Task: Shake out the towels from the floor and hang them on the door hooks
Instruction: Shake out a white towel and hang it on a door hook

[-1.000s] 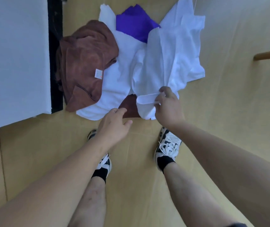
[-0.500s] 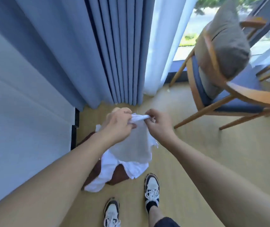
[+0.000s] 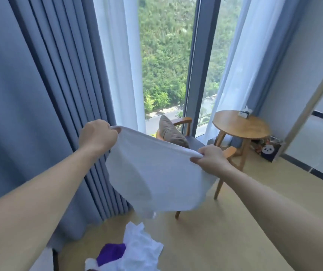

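We now have the white towel [image 3: 156, 173] up off the floor and spread between our two hands, where half a second ago we were only bunching its top edge close together above the pile, and a second ago we were still bent over the heap picking it out. Our left hand [image 3: 98, 138] grips one top corner, fingers curled round the hem, and our right hand [image 3: 210, 160] pinches the other corner lower and to the right, so the hands are well apart and the edge runs taut between them. The cloth hangs in the air in front of the wooden chair [image 3: 184, 132], its lower part billowing, which we read as the shake being under way. On the floor [image 3: 225, 231] below lie the rest: a crumpled white towel [image 3: 143, 249] and a purple towel [image 3: 111, 253] touching it, beside the blue curtain [image 3: 39, 94]. So one towel is lifted and opened, but none is hung. No door or hooks show in this view; we face the window, with a round table [image 3: 241, 125] near the chair, so we judge that we must turn round to find them once this towel is shaken flat.
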